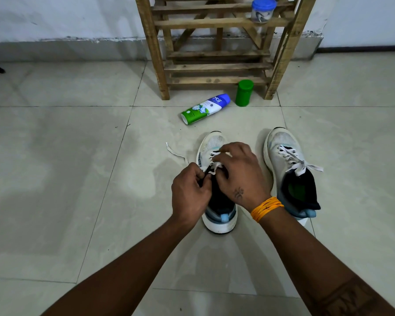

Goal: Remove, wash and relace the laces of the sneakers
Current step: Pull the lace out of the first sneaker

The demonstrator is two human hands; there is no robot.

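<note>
Two white sneakers with dark collars stand on the tiled floor, toes pointing away. Both my hands are over the left sneaker [211,144]. My left hand [189,192] pinches the dark edge of its tongue area beside the lace. My right hand [240,172] pinches the white lace [216,166] near the upper eyelets. One loose end of that lace [173,152] trails on the floor to the left. The right sneaker [287,160] is fully laced, its lace ends lying loose.
A wooden slatted rack [214,67] stands against the wall ahead, with a blue-lidded jar [263,10] on a shelf. A white and green bottle [205,108] lies on the floor before it, beside an upright green container [244,92].
</note>
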